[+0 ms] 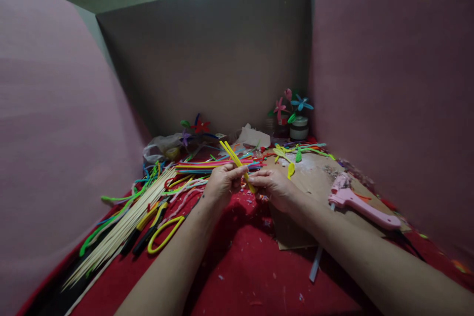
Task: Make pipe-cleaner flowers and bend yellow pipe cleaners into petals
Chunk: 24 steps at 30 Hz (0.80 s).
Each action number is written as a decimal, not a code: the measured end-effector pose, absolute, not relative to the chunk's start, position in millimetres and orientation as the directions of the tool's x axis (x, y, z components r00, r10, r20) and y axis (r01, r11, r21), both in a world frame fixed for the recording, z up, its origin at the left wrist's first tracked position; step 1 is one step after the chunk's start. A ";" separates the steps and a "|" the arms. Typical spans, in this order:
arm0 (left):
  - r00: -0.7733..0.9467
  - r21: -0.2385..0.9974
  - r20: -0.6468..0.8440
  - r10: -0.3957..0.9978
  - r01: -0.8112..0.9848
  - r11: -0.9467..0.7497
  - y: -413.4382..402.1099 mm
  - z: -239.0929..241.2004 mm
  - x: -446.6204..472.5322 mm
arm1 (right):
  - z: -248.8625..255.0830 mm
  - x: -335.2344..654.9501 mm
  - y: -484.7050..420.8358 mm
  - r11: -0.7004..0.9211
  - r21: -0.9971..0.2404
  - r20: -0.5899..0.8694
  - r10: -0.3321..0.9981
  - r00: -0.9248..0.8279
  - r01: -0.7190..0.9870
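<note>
The left hand [222, 183] and the right hand [276, 188] meet above the red counter [240, 266], each grip closed on the yellow pipe cleaners [231, 153], which rise beyond it. Left of the grip lie bamboo sticks [126, 227]; right of it, a pink glue gun [361, 205] on cardboard [318, 182]. Pink walls [55, 108] enclose the counter.

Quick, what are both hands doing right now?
Left hand: closed on the yellow pipe cleaners.
Right hand: closed on their lower end.
</note>
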State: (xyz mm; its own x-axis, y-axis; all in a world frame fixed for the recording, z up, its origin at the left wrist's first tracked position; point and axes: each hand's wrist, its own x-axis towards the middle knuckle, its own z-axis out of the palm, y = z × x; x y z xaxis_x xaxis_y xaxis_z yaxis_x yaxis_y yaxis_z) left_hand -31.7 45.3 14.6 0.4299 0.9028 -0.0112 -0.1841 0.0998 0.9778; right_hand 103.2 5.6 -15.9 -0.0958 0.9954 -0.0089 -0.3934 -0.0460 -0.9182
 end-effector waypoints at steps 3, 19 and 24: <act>0.426 0.980 0.000 0.905 -0.178 0.084 45.1 13.4 -31.3 | -18.0 101.9 6.5 -0.021 -0.921 0.013 0.996 -0.085 -0.388; 0.334 0.972 0.162 0.929 0.110 -0.209 36.8 20.8 -30.7 | -15.3 97.4 5.5 0.057 -0.921 0.038 0.998 0.058 -0.385; 0.410 0.946 0.186 0.893 0.172 -0.276 34.4 27.6 -33.5 | -12.1 98.6 3.2 0.066 -0.922 0.046 0.997 0.062 -0.381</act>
State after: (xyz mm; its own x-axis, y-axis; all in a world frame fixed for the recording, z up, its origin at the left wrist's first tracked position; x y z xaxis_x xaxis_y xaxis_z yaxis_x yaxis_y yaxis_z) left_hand -33.5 34.4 27.6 0.4099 0.8930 0.1860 0.1724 -0.2761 0.9455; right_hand 98.6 3.2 -12.1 0.0616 0.9970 0.0459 -0.3815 0.0660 -0.9220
